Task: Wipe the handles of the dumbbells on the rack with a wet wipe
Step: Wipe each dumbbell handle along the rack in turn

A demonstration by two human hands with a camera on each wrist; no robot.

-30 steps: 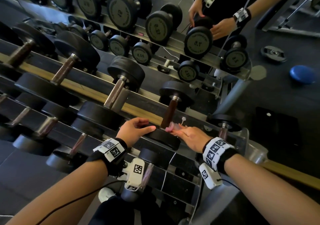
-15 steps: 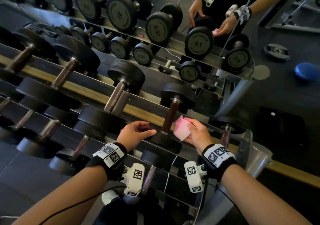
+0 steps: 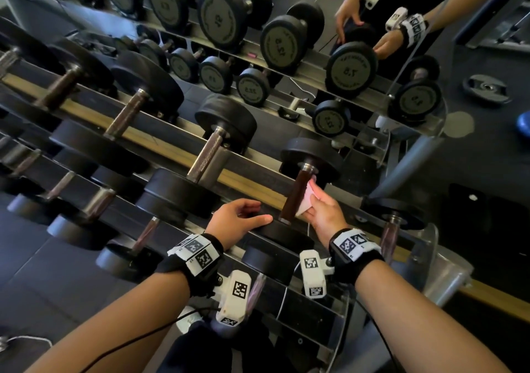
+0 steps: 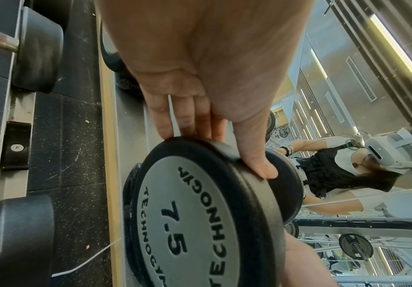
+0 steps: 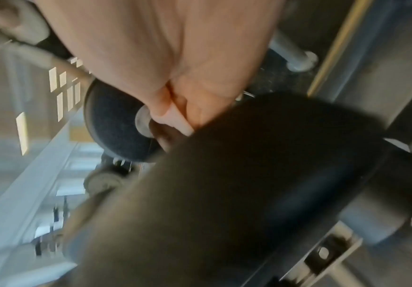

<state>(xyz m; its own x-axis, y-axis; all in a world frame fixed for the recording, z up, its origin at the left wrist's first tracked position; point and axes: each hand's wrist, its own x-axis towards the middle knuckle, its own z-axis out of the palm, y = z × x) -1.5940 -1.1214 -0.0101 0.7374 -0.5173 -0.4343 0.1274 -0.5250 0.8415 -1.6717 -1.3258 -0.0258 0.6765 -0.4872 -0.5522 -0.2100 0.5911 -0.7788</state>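
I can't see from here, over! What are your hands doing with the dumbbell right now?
Left hand rests open on the 7.5 dumbbell's near head. Right hand presses the wet wipe against its handle. Nothing in the way.

A round weight plate (image 3: 486,87) lies flat on the dark floor (image 3: 487,157). A blue ball (image 3: 523,124) sits at its four o'clock.

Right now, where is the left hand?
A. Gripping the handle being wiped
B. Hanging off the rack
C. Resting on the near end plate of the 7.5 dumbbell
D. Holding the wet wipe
C: the left hand lays its fingers over the rim of the 7.5 dumbbell, while the right hand presses the wet wipe to its handle.
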